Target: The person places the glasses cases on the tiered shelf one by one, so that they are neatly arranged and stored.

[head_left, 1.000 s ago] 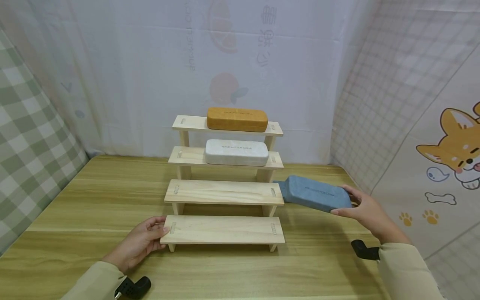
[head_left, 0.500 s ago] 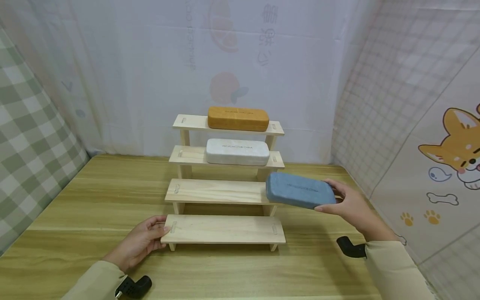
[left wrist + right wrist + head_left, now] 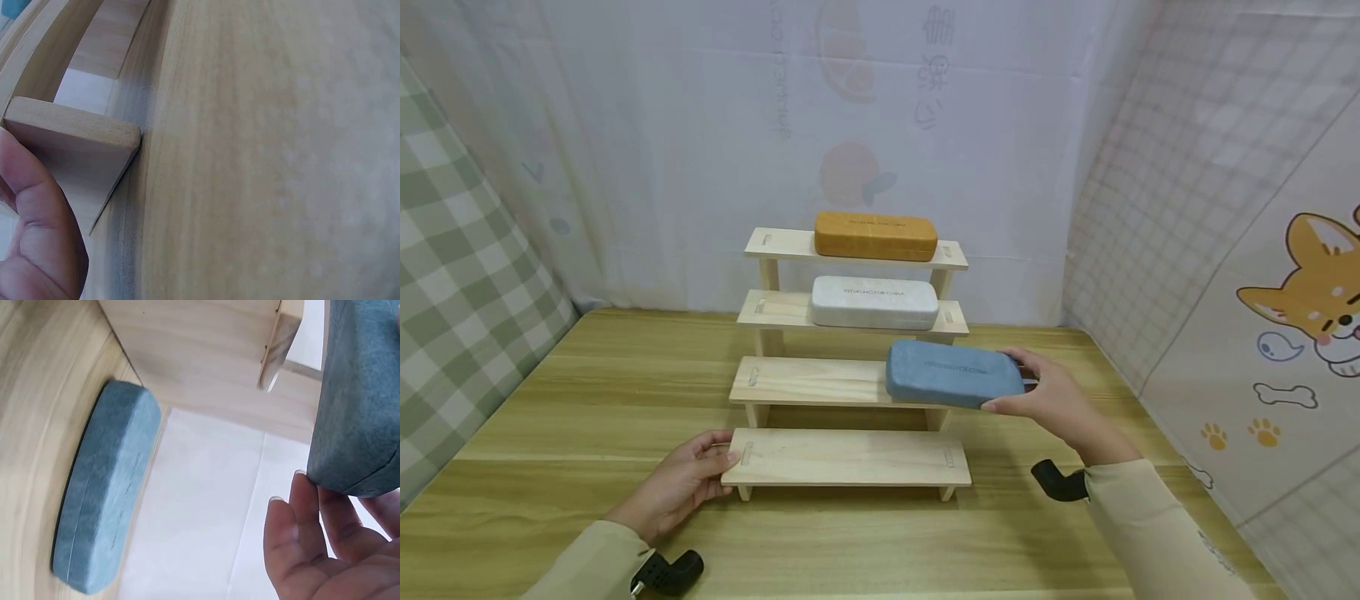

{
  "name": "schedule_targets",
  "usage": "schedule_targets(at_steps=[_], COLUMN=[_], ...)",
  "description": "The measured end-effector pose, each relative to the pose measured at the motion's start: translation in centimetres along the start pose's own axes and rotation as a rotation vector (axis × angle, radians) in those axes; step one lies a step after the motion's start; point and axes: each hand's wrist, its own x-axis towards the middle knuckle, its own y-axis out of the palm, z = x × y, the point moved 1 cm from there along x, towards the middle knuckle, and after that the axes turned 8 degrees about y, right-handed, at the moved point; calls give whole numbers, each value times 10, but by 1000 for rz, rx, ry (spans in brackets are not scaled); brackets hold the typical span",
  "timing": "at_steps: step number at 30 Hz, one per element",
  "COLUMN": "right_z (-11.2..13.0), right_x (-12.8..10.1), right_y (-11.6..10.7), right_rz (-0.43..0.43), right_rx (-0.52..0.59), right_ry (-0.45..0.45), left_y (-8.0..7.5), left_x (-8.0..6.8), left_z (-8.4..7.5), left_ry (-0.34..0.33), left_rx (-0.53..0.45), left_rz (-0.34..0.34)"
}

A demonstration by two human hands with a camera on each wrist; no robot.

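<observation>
My right hand (image 3: 1052, 404) grips a blue glasses case (image 3: 951, 372) by its right end. The case overlaps the right part of the second step from the bottom of a wooden stepped stand (image 3: 842, 458). In the right wrist view, fingertips lie at the end of this blue case (image 3: 359, 412). At the bottom step's left end, my left hand (image 3: 681, 483) pinches the board's edge, thumb on top. The left wrist view shows the fingers of that hand (image 3: 40, 231) beside a leg of the stand (image 3: 72, 125). Lettering runs along the case's lid.
An orange glasses case (image 3: 876, 237) lies on the top step, a white one (image 3: 874, 303) on the step below. A second blue case (image 3: 106, 487) lies on the wooden table (image 3: 625, 400) beside the stand, mostly hidden in the head view. Cloth curtains (image 3: 685, 167) surround the table.
My right hand has carried the blue glasses case leftward, from beside the stand to over the right part of the second step from the bottom. The left hand has stayed at the bottom step.
</observation>
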Motion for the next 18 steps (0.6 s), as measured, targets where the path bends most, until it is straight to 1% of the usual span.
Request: schedule_targets(at_steps=[4,11,18], right_z=[7,18,27], right_x=[4,11,16], right_y=[7,19,32], right_rz=[13,12,26], right_rx=[13,20,21], right_ry=[-2,-3,0], left_y=[0,0,-1], left_x=[0,0,0], left_z=[0,0,0], left_ry=[4,3,13], left_rx=[-6,-10,-6], left_rz=[3,-3,8])
